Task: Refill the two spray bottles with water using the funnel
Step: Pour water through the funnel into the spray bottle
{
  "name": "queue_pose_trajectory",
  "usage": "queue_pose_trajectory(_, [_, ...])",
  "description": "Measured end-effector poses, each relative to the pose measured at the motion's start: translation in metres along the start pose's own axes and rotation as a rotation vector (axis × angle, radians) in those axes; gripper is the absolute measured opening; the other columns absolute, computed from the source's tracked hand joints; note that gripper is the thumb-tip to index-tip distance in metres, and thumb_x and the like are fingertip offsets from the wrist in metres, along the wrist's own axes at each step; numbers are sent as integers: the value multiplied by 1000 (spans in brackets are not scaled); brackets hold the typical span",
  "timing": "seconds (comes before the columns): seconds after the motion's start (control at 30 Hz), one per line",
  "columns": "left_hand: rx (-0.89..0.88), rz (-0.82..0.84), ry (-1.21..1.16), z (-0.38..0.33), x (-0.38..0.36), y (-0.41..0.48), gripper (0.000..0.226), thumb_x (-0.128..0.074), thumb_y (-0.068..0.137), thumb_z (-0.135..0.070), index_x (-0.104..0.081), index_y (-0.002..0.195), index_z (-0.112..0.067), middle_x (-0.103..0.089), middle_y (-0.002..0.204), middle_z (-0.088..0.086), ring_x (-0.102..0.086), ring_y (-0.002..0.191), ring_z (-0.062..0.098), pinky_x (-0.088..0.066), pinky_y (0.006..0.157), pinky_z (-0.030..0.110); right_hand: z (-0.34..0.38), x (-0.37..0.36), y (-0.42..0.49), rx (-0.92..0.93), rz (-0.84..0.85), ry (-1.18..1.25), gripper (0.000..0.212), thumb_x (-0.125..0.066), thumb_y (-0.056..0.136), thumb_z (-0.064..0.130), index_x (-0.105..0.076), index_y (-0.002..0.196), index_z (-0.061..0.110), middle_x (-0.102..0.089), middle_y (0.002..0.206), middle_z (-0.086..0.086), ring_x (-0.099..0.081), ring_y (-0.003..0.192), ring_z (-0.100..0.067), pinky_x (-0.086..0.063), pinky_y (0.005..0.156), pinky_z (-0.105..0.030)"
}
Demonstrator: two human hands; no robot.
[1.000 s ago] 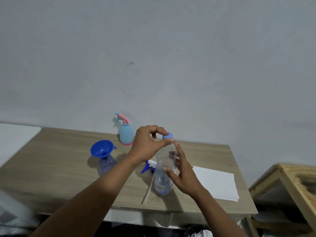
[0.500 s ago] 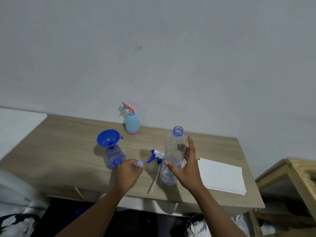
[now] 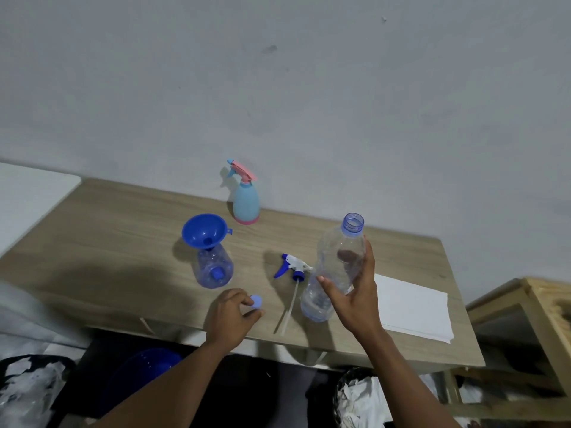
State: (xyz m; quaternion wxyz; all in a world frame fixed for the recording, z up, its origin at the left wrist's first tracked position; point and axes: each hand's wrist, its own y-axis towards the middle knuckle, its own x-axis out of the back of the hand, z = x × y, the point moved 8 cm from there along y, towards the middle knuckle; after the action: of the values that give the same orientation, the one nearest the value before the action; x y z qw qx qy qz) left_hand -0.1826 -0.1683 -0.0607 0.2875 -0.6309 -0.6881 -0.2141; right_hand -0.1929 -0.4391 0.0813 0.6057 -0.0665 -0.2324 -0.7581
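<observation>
1. Funnel (image 3: 205, 231) sits in the clear spray bottle (image 3: 214, 267) on the table (image 3: 123, 242); the pale blue spray bottle (image 3: 245, 205) stands behind, by the wall.
2. Right hand (image 3: 355, 301) grasps the uncapped, tilted water bottle (image 3: 336, 270).
3. Left hand (image 3: 230, 316) pinches the cap (image 3: 256, 301) low over the table.

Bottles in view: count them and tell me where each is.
3. A light-blue spray bottle stands at the back; a clear bottle carries the funnel; an uncapped water bottle is tilted in the grip of the right hand. More may be hidden under the table.
</observation>
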Motion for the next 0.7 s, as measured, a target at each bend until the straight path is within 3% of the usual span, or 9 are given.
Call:
queue_pose_trajectory(0.1, [26,-132,-145,-2,37,-16,32,-86,71,-38,-59,73,-22,-60,79,-10,-58,74,5,-43,66,21,14,-2,0,57,-14,-34,109,-85,76,22,-10,151,48,-53,129,23,-55,122,0,-47,98,-19])
queue_pose_trajectory(0.17, [45,-229,-240,-4,71,-20,36,-86,72,-33,-55,80,-18,-57,81,-6,-56,72,12,-42,62,22,29,-2,1,85,-31,-34,109,-85,75,29,-8,150,51,-52,136,16,-55,123,-2,-47,100,-20])
queue_pose_trajectory(0.23, [51,-335,-267,-2,109,-11,45,-88,68,-33,-55,93,-15,-57,88,-3,-57,77,19,-46,64,27,42,-4,7,100,-23,-29,109,-82,75,34,-9,153,46,-49,144,7,-57,123,-7,-48,101,-24])
queue_pose_trajectory(0.3, [19,-421,-257,-3,146,8,64,-91,62,-35,-55,110,-14,-59,103,0,-57,91,23,-52,78,38,58,-10,13,115,26,-68,111,-85,74,34,-10,155,42,-48,144,15,-57,117,3,-46,95,-13])
queue_pose_trajectory(0.37, [-44,-368,-225,-11,170,31,83,-92,58,-41,-52,127,-19,-58,119,-3,-55,108,19,-49,93,42,75,-22,17,124,107,-126,113,-87,73,34,-11,156,43,-54,132,20,-61,108,4,-48,87,-10])
queue_pose_trajectory(0.43, [-87,-216,-213,-22,179,52,97,-92,56,-47,-44,139,-28,-54,128,-13,-50,120,14,-43,103,40,87,-37,19,123,196,-180,112,-86,72,36,-11,154,47,-62,123,14,-65,101,-4,-51,84,-18])
queue_pose_trajectory(0.57, [-156,21,-154,-29,181,78,116,-82,43,-71,-39,144,-35,-60,125,-17,-52,124,11,-36,112,46,101,-64,18,106,317,-315,111,-85,73,39,-10,153,52,-65,111,9,-66,92,-9,-53,81,-25])
queue_pose_trajectory(0.63, [-196,88,-113,-34,181,81,114,-77,41,-74,-43,142,-34,-62,121,-17,-54,123,11,-31,114,44,107,-75,16,109,359,-392,113,-84,73,41,-5,152,54,-65,111,7,-66,89,-10,-55,80,-27])
queue_pose_trajectory(0.7, [-236,114,-90,-37,180,81,94,-80,45,-69,-50,130,-41,-60,109,-27,-57,118,10,-32,113,44,113,-83,14,114,384,-464,115,-82,74,43,1,151,56,-64,110,4,-65,87,-11,-56,78,-30])
